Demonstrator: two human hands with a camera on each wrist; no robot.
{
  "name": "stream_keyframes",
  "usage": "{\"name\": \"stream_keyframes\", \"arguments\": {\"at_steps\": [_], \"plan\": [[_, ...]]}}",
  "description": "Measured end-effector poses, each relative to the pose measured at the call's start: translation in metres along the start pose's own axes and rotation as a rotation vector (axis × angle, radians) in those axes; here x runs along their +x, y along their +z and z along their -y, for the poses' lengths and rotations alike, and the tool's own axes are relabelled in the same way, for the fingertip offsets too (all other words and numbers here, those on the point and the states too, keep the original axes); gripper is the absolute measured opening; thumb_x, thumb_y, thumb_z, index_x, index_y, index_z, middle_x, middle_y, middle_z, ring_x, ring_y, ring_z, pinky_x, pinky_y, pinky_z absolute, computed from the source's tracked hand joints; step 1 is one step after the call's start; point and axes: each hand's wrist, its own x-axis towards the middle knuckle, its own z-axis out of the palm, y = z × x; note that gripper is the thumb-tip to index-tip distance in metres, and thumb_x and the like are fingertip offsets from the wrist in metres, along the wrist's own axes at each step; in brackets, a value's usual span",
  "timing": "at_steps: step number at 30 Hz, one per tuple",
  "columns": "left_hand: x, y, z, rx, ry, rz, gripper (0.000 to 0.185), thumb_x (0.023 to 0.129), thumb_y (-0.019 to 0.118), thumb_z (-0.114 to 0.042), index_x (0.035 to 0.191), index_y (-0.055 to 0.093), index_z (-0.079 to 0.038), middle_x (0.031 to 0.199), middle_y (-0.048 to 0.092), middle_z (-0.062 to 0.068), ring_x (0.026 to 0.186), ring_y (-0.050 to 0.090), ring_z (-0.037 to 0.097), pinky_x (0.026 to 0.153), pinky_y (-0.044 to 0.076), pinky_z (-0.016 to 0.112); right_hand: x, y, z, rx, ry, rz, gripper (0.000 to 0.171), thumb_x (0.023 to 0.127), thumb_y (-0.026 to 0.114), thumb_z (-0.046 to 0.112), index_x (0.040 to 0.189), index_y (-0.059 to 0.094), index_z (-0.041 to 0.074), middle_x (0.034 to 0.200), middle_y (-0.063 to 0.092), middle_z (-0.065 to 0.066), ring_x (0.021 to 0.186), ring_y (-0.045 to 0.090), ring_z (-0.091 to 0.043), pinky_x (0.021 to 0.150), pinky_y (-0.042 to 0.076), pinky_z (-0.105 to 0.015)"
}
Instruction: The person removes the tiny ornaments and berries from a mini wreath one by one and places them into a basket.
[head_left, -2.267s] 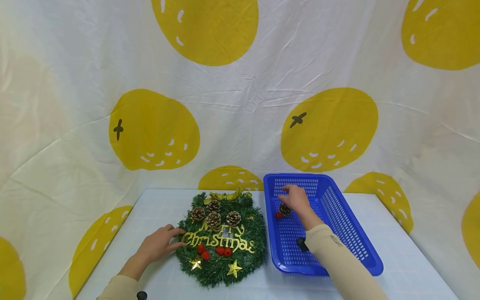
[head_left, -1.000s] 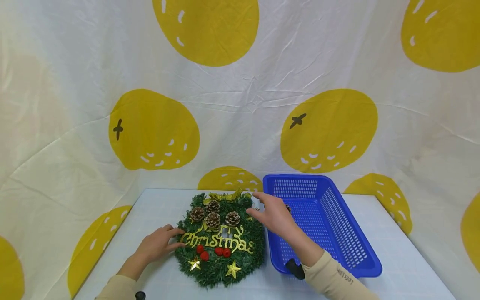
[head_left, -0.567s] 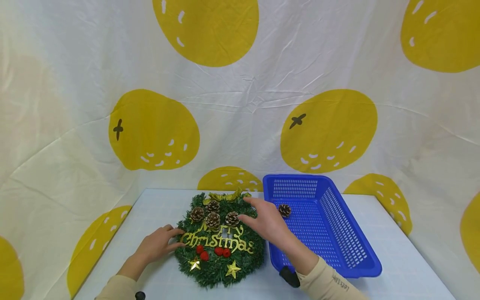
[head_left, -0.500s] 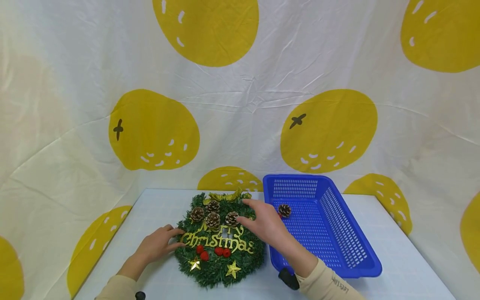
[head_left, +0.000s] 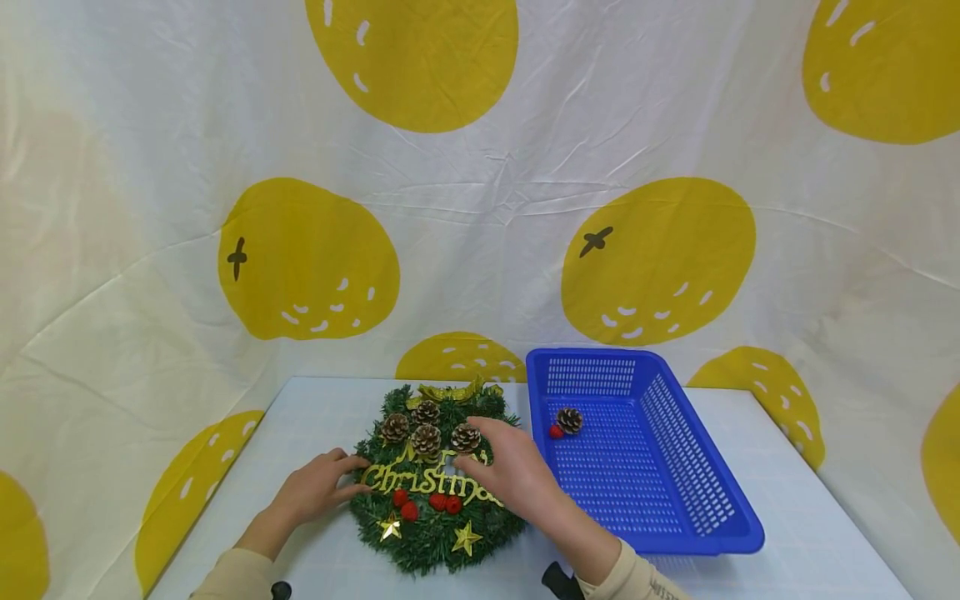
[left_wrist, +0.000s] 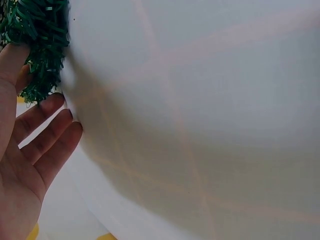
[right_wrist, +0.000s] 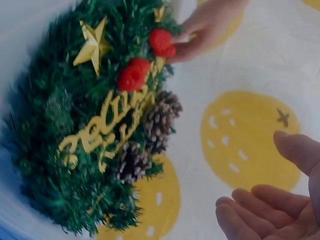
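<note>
A green Christmas wreath lies on the table, with gold "Merry Christmas" lettering, red berries, gold stars and several pine cones. My left hand rests at its left edge. In the left wrist view the thumb overlaps the green tinsel while the other fingers extend fairly straight beside it. Over the wreath's right side hovers my right hand, thumb and index finger spread close to the rightmost pine cone. The right wrist view shows its palm bare, fingers loosely extended.
A blue perforated basket stands to the right of the wreath. Inside it, near the left wall, lie a loose pine cone and a red berry. A white curtain printed with yellow fruit hangs behind the table.
From over the basket my right hand has moved left to the wreath, then toward the rightmost pine cone, uncovering the basket's pine cone and berry. My left hand has stayed at the wreath's edge.
</note>
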Motion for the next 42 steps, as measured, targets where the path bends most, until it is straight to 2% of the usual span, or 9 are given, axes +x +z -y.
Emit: {"name": "stream_keyframes", "arguments": {"at_steps": [6, 16, 30, 42], "plan": [[0.0, 0.0, -0.001, 0.004, 0.003, -0.003, 0.042, 0.082, 0.073, -0.05, 0.114, 0.069, -0.023, 0.099, 0.06, -0.002, 0.082, 0.058, 0.019, 0.061, 0.051, 0.04, -0.007, 0.014, -0.001, 0.023, 0.024, -0.011, 0.057, 0.091, 0.07, 0.036, 0.138, 0.055, 0.006, 0.135, 0.057, -0.013, 0.123, 0.055, -0.031, 0.095, 0.047, -0.048], [-0.001, 0.001, 0.0, 0.0, 0.006, -0.011, 0.042, 0.081, 0.072, -0.051, 0.113, 0.069, -0.024, 0.099, 0.06, -0.002, 0.081, 0.058, 0.018, 0.06, 0.05, 0.039, -0.015, 0.036, -0.005, 0.032, 0.038, -0.034, 0.052, 0.09, 0.073, 0.03, 0.134, 0.059, 0.007, 0.132, 0.06, -0.012, 0.119, 0.058, -0.03, 0.093, 0.049, -0.047], [0.0, 0.002, 0.002, -0.005, 0.003, -0.009, 0.043, 0.081, 0.072, -0.054, 0.113, 0.07, -0.025, 0.098, 0.06, -0.004, 0.082, 0.058, 0.017, 0.061, 0.051, 0.038, -0.015, 0.059, -0.023, 0.012, 0.074, 0.066, 0.052, 0.09, 0.073, 0.03, 0.133, 0.059, 0.005, 0.13, 0.062, -0.012, 0.118, 0.058, -0.031, 0.093, 0.049, -0.047], [0.0, 0.003, 0.003, -0.001, -0.006, -0.005, 0.044, 0.08, 0.071, -0.055, 0.113, 0.07, -0.026, 0.098, 0.059, -0.004, 0.081, 0.058, 0.016, 0.06, 0.05, 0.038, -0.016, 0.073, -0.034, -0.077, 0.039, 0.087, 0.05, 0.087, 0.076, 0.027, 0.127, 0.063, 0.001, 0.122, 0.066, -0.014, 0.11, 0.063, -0.032, 0.089, 0.051, -0.045]]}}
